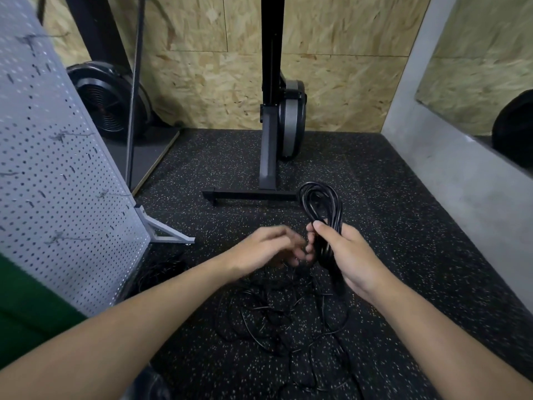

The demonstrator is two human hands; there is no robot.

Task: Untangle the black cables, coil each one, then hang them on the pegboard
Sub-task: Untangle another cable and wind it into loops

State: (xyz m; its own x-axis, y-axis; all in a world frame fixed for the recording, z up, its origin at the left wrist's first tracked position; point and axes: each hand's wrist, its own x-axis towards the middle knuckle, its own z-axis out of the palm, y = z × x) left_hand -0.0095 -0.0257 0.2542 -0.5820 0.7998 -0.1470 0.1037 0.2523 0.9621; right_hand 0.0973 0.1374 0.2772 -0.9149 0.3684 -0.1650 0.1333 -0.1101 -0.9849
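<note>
My right hand (350, 255) grips a coiled black cable (320, 202), its loops standing up above my fist. My left hand (271, 248) is blurred just left of the coil, fingers curled near the cable's lower part; whether it pinches a strand I cannot tell. Below both hands a tangle of thin black cables (277, 321) lies spread on the speckled floor. A grey pegboard (57, 174) with several hooks stands tilted at the left on a metal foot.
A black upright machine on a T-shaped base (268, 168) stands ahead against the chipboard wall. A round black fan unit (108, 101) sits behind the pegboard. A grey concrete wall (461, 168) runs along the right. More dark cable lies by the pegboard's foot (161, 269).
</note>
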